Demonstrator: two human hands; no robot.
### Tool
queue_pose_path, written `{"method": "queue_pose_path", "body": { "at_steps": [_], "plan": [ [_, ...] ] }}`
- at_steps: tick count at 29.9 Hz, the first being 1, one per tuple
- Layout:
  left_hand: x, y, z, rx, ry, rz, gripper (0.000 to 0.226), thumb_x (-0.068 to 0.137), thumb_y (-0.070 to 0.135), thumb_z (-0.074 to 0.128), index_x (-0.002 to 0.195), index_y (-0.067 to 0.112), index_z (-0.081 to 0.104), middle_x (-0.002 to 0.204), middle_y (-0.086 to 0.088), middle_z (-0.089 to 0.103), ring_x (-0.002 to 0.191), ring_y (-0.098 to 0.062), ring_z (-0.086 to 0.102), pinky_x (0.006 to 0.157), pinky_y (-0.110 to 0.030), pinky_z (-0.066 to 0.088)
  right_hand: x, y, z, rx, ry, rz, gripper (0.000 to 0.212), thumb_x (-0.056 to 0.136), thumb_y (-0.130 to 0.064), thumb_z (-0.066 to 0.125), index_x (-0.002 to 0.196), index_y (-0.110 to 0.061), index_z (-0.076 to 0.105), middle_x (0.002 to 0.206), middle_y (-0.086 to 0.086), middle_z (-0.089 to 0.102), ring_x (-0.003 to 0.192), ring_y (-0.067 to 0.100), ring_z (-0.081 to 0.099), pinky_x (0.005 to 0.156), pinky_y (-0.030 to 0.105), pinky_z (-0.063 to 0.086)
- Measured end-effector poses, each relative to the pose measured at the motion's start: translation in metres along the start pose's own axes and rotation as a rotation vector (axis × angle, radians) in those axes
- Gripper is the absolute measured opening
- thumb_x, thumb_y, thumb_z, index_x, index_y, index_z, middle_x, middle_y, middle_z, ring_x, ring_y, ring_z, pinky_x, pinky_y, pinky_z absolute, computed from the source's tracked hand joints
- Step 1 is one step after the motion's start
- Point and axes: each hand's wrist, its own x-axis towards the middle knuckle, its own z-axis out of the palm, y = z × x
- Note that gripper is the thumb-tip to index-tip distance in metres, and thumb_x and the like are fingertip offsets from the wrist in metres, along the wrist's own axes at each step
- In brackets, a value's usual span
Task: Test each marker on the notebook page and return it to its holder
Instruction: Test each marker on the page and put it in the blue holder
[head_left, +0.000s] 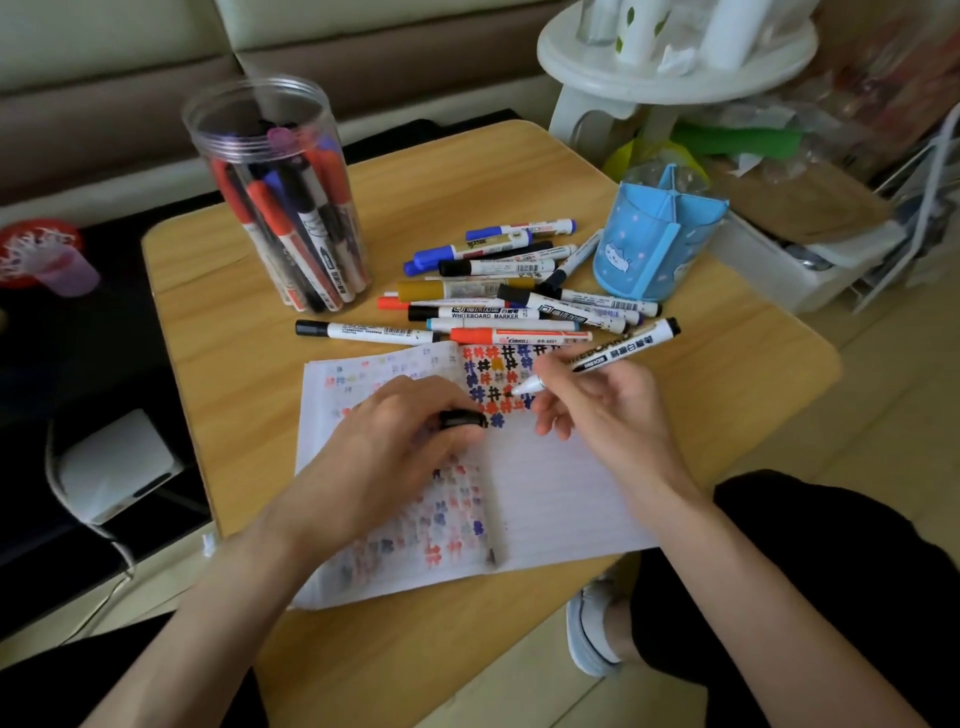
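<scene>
An open notebook lies on the wooden table, its pages covered with rows of coloured hash marks. My right hand grips an uncapped white marker with its tip touching the right page among the marks. Resting on the left page, my left hand holds the marker's black cap. A pile of several loose markers lies just beyond the notebook. A clear plastic jar at the back left holds several markers. A blue pen holder stands at the back right.
A white round stool with clutter stands behind the table on the right. A white box sits beside the blue holder. A red-lidded cup and a white device lie left of the table. My knees frame the near edge.
</scene>
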Motion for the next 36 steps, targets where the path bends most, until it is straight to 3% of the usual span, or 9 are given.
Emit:
{"method": "queue_pose_path", "body": {
  "at_steps": [4, 7, 10, 13, 17, 20, 22, 30, 36],
  "plan": [
    [0.003, 0.004, 0.000, -0.021, 0.038, -0.007, 0.025, 0.095, 0.045, 0.060, 0.108, 0.027, 0.070, 0.090, 0.027, 0.058, 0.087, 0.005, 0.054, 0.073, -0.009, 0.039, -0.004, 0.003, 0.005, -0.011, -0.037, -0.019, 0.012, 0.090, -0.008, 0.078, 0.099, -0.001, 0.074, 0.077, 0.001, 0.074, 0.063, 0.011, 0.065, 0.060, 0.019, 0.053],
    [0.006, 0.008, 0.004, -0.091, 0.154, -0.044, 0.015, 0.092, 0.033, 0.071, 0.107, 0.029, 0.073, 0.095, 0.023, 0.065, 0.087, 0.000, 0.060, 0.072, -0.012, 0.045, -0.007, 0.003, 0.004, -0.022, -0.023, -0.006, 0.005, 0.087, -0.011, 0.081, 0.089, -0.009, 0.079, 0.078, -0.002, 0.077, 0.070, 0.009, 0.069, 0.067, 0.018, 0.056],
    [0.009, 0.011, 0.006, -0.139, 0.217, -0.099, 0.022, 0.088, 0.027, 0.075, 0.110, 0.032, 0.075, 0.097, 0.027, 0.069, 0.090, 0.005, 0.064, 0.074, -0.007, 0.045, -0.008, 0.004, 0.003, -0.067, 0.035, -0.028, 0.027, 0.089, -0.024, 0.080, 0.074, -0.004, 0.072, 0.066, -0.003, 0.071, 0.064, 0.010, 0.065, 0.062, 0.018, 0.049],
    [0.010, 0.009, 0.008, -0.220, 0.231, -0.174, 0.022, 0.087, 0.022, 0.077, 0.107, 0.032, 0.074, 0.091, 0.028, 0.070, 0.087, 0.006, 0.066, 0.070, -0.006, 0.047, -0.007, 0.008, 0.006, -0.129, 0.053, -0.089, 0.042, 0.097, -0.030, 0.070, 0.071, 0.000, 0.057, 0.059, 0.005, 0.058, 0.058, 0.015, 0.055, 0.060, 0.024, 0.047],
    [0.012, 0.007, 0.009, -0.315, 0.247, -0.241, 0.018, 0.085, 0.026, 0.080, 0.098, 0.031, 0.068, 0.089, 0.022, 0.073, 0.083, -0.001, 0.069, 0.068, -0.012, 0.051, -0.006, 0.014, 0.005, -0.170, 0.049, -0.104, 0.052, 0.098, -0.038, 0.068, 0.080, 0.009, 0.055, 0.073, 0.032, 0.056, 0.060, 0.031, 0.053, 0.061, 0.044, 0.049],
    [0.012, 0.006, 0.011, -0.292, 0.223, -0.256, 0.015, 0.084, 0.032, 0.080, 0.094, 0.033, 0.068, 0.087, 0.019, 0.071, 0.080, -0.004, 0.067, 0.065, -0.017, 0.052, -0.005, 0.015, 0.004, -0.226, 0.051, -0.121, 0.023, 0.096, -0.039, 0.071, 0.082, -0.022, 0.068, 0.075, 0.032, 0.057, 0.065, 0.043, 0.055, 0.059, 0.052, 0.048],
    [0.012, 0.005, 0.014, -0.248, 0.216, -0.253, 0.015, 0.083, 0.035, 0.080, 0.093, 0.035, 0.069, 0.083, 0.019, 0.070, 0.079, -0.007, 0.065, 0.066, -0.019, 0.052, -0.004, 0.015, 0.004, -0.244, 0.047, -0.139, 0.018, 0.095, -0.039, 0.072, 0.079, -0.033, 0.068, 0.073, 0.030, 0.058, 0.066, 0.047, 0.054, 0.057, 0.054, 0.047],
    [0.008, 0.001, 0.021, -0.187, 0.230, -0.229, 0.017, 0.084, 0.036, 0.079, 0.097, 0.034, 0.068, 0.086, 0.018, 0.069, 0.083, -0.005, 0.062, 0.068, -0.012, 0.046, -0.005, 0.016, 0.007, -0.308, 0.058, -0.196, 0.018, 0.095, -0.032, 0.071, 0.078, -0.029, 0.066, 0.066, 0.006, 0.066, 0.062, 0.035, 0.060, 0.055, 0.045, 0.049],
    [0.009, 0.001, 0.021, -0.192, 0.237, -0.229, 0.017, 0.084, 0.034, 0.080, 0.097, 0.033, 0.068, 0.083, 0.017, 0.068, 0.081, -0.001, 0.061, 0.068, -0.010, 0.045, -0.005, 0.017, 0.006, -0.323, 0.048, -0.198, 0.018, 0.095, -0.032, 0.071, 0.078, -0.028, 0.067, 0.064, 0.009, 0.064, 0.058, 0.034, 0.057, 0.050, 0.041, 0.045]
  ]
}}
